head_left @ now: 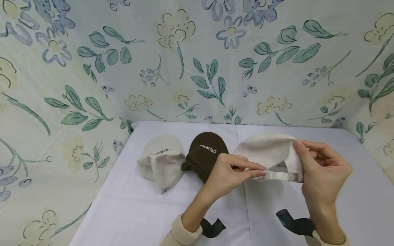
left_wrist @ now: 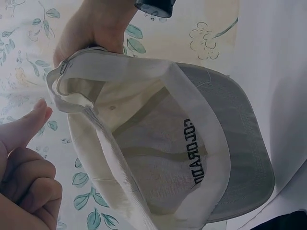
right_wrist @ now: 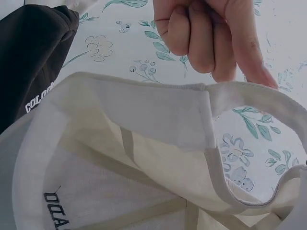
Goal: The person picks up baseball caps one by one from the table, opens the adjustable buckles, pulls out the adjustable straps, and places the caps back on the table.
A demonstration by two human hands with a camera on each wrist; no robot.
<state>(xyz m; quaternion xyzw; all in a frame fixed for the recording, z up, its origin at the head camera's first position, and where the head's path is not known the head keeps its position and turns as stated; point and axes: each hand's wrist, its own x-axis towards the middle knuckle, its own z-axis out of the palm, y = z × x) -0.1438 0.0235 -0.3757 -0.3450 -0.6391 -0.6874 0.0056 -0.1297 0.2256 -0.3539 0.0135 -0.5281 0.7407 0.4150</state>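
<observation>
Just right of the brown cap, the cream cap hung between both hands, its strap running sideways — the right hand pinching its right edge, the left hand with fingertips at the strap's left end, gripping or merely touching — unclear which.

At lower centre, the left hand angles up and rightward from its forearm — thumb and index finger stretched out, tips nearly together, the other fingers folded in. At right, the right hand pinches leftward — its wrist upright below.
</observation>
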